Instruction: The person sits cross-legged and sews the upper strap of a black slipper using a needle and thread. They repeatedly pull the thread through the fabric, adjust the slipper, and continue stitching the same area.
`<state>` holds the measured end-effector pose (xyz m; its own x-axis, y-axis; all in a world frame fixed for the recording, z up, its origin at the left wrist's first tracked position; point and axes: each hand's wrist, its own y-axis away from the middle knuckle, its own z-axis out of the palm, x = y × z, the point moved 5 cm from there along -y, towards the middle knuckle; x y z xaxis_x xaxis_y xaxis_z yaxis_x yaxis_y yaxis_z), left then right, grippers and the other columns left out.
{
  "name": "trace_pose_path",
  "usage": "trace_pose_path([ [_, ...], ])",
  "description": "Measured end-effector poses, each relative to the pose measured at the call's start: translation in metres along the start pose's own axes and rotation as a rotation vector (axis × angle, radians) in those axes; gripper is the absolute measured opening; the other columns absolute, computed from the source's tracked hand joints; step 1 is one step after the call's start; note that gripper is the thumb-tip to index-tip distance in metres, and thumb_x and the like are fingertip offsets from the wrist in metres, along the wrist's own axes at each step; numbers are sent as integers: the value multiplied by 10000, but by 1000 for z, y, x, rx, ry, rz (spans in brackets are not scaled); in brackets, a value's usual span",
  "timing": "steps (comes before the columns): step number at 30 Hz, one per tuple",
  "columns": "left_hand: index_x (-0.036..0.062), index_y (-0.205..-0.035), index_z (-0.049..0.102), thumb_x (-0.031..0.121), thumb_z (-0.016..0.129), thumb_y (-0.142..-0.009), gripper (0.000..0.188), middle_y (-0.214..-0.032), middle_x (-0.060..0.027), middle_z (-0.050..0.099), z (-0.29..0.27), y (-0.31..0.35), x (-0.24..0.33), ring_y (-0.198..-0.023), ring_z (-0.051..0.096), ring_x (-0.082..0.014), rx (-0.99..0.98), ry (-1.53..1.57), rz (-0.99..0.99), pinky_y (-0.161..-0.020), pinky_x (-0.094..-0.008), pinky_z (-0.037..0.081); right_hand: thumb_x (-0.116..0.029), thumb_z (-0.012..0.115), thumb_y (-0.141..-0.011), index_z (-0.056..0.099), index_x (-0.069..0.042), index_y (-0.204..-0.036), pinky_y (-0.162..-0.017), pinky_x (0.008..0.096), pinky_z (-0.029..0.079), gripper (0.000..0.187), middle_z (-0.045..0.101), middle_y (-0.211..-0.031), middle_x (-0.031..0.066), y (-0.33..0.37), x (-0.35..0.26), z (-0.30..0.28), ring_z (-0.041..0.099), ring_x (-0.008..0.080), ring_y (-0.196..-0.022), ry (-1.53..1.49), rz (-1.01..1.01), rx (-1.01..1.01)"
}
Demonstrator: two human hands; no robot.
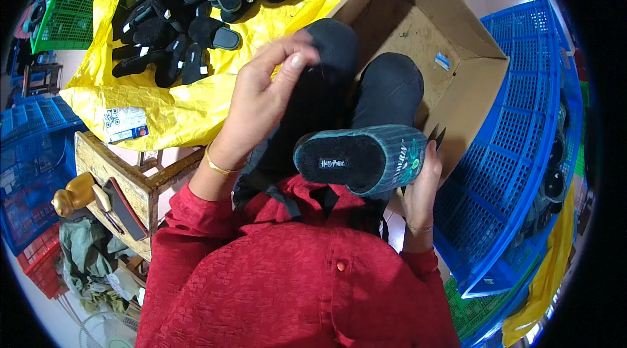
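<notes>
My right hand grips a slipper by its toe end, over my lap. The slipper has a teal striped upper with a green printed design and a black fuzzy footbed with a small white label. Two dark pointed blades, like small scissors, stick up beside my right fingers; their handles are hidden. Over my left knee hovers my left hand, clear of the slipper. Its fingers are curled toward the thumb and slightly blurred; anything pinched between them is too small to make out.
A yellow sack full of black slippers lies ahead on the left. Beyond my right knee stands an open cardboard box with a small scrap inside. Blue plastic crates line the right. A wooden stand is at my left.
</notes>
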<state>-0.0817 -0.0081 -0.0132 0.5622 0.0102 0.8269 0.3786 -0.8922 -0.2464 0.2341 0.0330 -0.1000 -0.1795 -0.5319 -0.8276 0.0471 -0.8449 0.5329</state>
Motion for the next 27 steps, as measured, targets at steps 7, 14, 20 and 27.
trace_pose_path([
  [7,5,-1308,467,300,726,-804,639,-1225,-128,568,11,39,17,-1088,565,-231,-570,200,-344,-946,-343,429,-327,443,-993,596,-31,-1020,-747,284,534,334,670,-912,52,-3,5,-3,666,147,-815,-44,8,-26],
  [14,-1,-1191,553,225,750,-774,514,-1104,-171,609,50,68,13,-1035,595,-271,-478,197,-222,-895,-336,453,-346,469,-980,602,-29,-1004,-746,302,539,344,675,-908,59,-3,1,-3,670,158,-809,-84,-5,-3],
  [20,-6,-1092,611,155,595,-910,244,-1000,-137,652,50,56,12,-919,629,-210,-400,252,-269,-811,-296,480,-358,515,-959,593,-24,-994,-724,290,528,345,657,-904,58,4,-13,4,647,147,-793,-73,-44,25],
  [27,33,-1051,636,134,681,-820,257,-1095,-111,632,41,55,11,-1022,582,-257,-278,169,-27,-893,-346,436,-362,521,-959,586,-31,-987,-721,272,512,339,646,-900,44,9,-24,10,631,131,-795,-21,-96,48],
])
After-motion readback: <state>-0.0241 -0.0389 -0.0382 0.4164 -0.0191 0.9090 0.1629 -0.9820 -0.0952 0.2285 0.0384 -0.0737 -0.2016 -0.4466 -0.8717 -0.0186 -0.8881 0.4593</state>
